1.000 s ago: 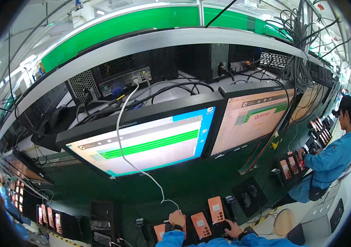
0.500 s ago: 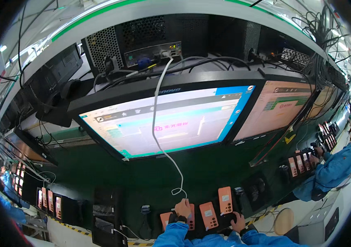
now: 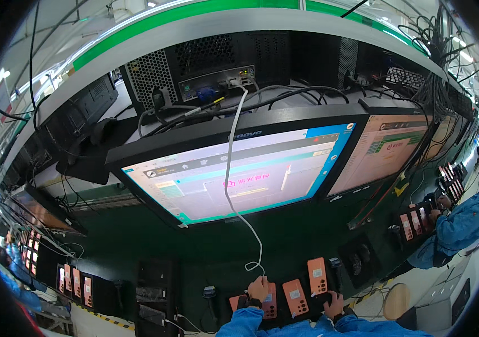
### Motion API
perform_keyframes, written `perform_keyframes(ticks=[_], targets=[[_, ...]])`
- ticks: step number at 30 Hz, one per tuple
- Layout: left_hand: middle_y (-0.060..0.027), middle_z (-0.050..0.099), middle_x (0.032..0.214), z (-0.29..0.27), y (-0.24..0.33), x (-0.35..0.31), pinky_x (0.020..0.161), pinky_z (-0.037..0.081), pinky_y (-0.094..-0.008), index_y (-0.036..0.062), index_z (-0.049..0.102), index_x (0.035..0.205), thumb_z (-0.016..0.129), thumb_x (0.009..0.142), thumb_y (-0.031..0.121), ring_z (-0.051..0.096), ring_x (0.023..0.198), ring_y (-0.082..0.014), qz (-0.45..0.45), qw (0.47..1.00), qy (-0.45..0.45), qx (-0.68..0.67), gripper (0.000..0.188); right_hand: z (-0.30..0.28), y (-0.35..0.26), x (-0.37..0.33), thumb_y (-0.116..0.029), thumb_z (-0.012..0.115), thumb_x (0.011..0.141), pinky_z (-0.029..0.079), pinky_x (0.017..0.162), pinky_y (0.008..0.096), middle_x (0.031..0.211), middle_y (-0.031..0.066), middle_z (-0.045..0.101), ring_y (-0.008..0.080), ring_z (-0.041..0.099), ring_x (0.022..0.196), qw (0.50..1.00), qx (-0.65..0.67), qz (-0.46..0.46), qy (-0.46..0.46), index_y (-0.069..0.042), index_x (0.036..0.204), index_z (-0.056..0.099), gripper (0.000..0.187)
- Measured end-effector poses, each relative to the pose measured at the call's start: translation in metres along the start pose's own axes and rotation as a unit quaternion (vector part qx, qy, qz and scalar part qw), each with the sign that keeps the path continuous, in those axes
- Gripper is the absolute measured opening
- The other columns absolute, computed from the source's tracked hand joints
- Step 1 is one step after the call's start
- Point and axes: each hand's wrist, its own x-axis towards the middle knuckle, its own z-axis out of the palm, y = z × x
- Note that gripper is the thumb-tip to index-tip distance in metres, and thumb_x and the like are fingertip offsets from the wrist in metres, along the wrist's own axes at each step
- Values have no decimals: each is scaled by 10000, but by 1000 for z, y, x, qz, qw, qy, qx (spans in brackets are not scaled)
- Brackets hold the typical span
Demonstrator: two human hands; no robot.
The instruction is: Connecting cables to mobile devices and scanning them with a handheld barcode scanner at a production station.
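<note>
Four salmon-coloured phones lie back up on a dark tray by my hands. My left hand [image 3: 258,288] is closed on the lower end of a white cable [image 3: 229,180], at the top of a phone [image 3: 270,303]. Whether the plug sits in the phone is hidden by my fingers. Left of that hand another phone [image 3: 236,303] shows in part. A phone with a white label [image 3: 295,296] lies between my hands. Higher up lies another phone [image 3: 317,275]; just below it, at the tray's right side, my right hand [image 3: 334,305] has its fingers bent and apart, with nothing visible in them.
A large monitor [image 3: 239,174] hangs over the green bench [image 3: 194,241], with a second monitor [image 3: 380,149] beside it. The cable runs up to a computer [image 3: 217,84] on the shelf. A scanner-like device [image 3: 209,293] stands left, and a co-worker in blue [image 3: 464,224] sits right.
The whole view has shifted, so most things appear lower and further right. My left hand stays at the cable end; my right hand's fingers sit slightly lower beside the upper phone.
</note>
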Motion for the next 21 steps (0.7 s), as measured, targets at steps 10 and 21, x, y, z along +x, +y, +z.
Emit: perform_keyframes(ticks=[10, 21], targets=[[-188, 665, 746, 4, 4, 0, 644, 487, -541, 90, 624, 824, 508, 955, 376, 632, 718, -432, -7, 1000, 13, 13, 335, 1, 2, 1, -181, 644, 732, 419, 949, 529, 1199, 286, 461, 473, 495, 1071, 1000, -19, 7, -1, -170, 1264, 521, 546], [-172, 674, 755, -4, 14, -3, 642, 501, -511, 75, 630, 833, 548, 931, 329, 643, 722, -413, 11, 1000, 12, -2, 285, 0, 3, -2, -194, 638, 750, 387, 936, 587, 1214, 321, 422, 521, 459, 1076, 1000, -10, -19, 0, -166, 1287, 497, 556]])
